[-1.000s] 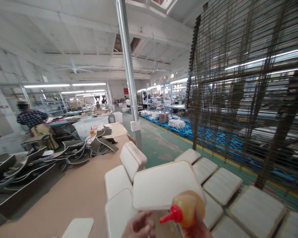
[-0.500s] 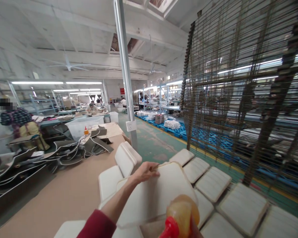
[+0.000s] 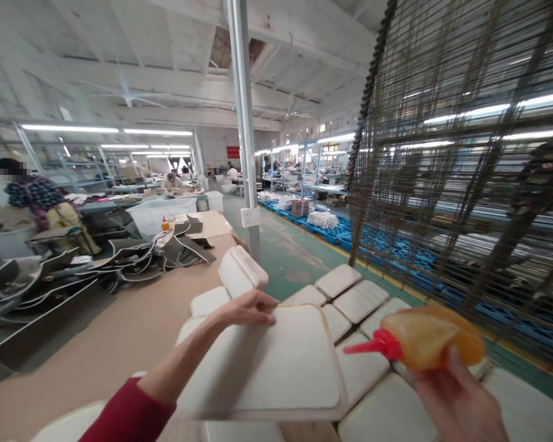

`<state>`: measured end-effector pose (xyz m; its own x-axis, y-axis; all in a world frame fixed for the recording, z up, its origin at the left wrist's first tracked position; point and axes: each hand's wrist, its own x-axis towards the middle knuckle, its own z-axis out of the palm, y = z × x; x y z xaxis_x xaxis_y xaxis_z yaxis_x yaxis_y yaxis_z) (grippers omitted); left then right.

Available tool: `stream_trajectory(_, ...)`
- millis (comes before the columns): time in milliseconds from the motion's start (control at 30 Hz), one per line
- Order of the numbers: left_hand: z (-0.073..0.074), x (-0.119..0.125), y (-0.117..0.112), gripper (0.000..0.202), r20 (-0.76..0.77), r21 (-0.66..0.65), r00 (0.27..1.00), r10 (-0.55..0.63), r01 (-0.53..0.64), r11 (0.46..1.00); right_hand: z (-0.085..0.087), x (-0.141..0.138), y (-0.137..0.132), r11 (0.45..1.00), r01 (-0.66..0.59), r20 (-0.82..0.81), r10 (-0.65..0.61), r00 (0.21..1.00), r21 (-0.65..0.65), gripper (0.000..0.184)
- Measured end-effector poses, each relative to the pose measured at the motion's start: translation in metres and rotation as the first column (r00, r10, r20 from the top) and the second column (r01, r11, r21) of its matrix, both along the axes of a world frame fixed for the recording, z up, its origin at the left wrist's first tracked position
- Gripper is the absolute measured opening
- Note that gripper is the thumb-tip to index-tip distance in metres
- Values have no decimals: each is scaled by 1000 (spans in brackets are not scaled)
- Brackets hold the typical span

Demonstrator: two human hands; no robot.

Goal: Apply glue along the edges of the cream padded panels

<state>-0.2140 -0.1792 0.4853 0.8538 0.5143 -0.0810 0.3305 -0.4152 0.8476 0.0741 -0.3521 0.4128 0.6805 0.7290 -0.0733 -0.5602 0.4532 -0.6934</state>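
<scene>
My left hand (image 3: 246, 307), in a red sleeve, reaches forward and rests with its fingers on the far left edge of a white padded panel (image 3: 276, 362) lying on top of other white pads. My right hand (image 3: 456, 399) grips an amber squeeze bottle (image 3: 431, 344) with a red nozzle, held on its side with the nozzle pointing left over the pads. Several more white pads (image 3: 354, 294) lie in rows to the right of the panel.
A brown worktable (image 3: 120, 331) stretches away on the left with dark curved shells (image 3: 50, 276) piled on it. A person in a plaid shirt (image 3: 41, 196) works at far left. A steel post (image 3: 246, 123) stands ahead; a slatted wire rack (image 3: 465, 153) rises on the right.
My right hand has swung the bottle right and up, nozzle now pointing left. My left hand stays on the panel's far edge, and the view has shifted slightly.
</scene>
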Motion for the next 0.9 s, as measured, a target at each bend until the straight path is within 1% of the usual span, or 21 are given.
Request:
stream_trajectory(33,5,-2,-3,36,-10,-26,1000,-20,20,999,12,3,5,999,16,23,-17,1000,33,48)
stream_trajectory(100,13,-4,-9,39,-25,-90,997,-68,66,994,32,5,11,996,-4,104,-5,995,84,54)
stream_trajectory(167,18,-6,-12,43,-11,-138,995,-96,94,986,43,5,15,990,-67,198,42,979,120,53)
stream_trajectory(233,22,-7,-14,46,11,-175,994,-111,111,978,48,5,16,984,-112,273,71,960,141,51)
stream_trajectory(333,26,-7,-15,48,11,-219,991,-133,132,967,48,7,18,980,-134,336,79,938,144,51)
stream_trajectory(467,31,-6,-18,50,-10,-268,984,-180,171,948,46,8,18,984,-125,368,69,927,129,49)
stream_trajectory(600,32,-7,-19,50,14,-298,983,-184,180,937,45,8,16,988,-108,347,64,936,112,54)
stream_trajectory(800,31,-9,-20,50,59,-329,981,-187,196,924,46,7,13,984,-145,324,103,941,107,52)
stream_trajectory(900,32,-9,-21,51,66,-351,980,-186,197,915,45,6,11,986,-136,330,98,939,95,52)
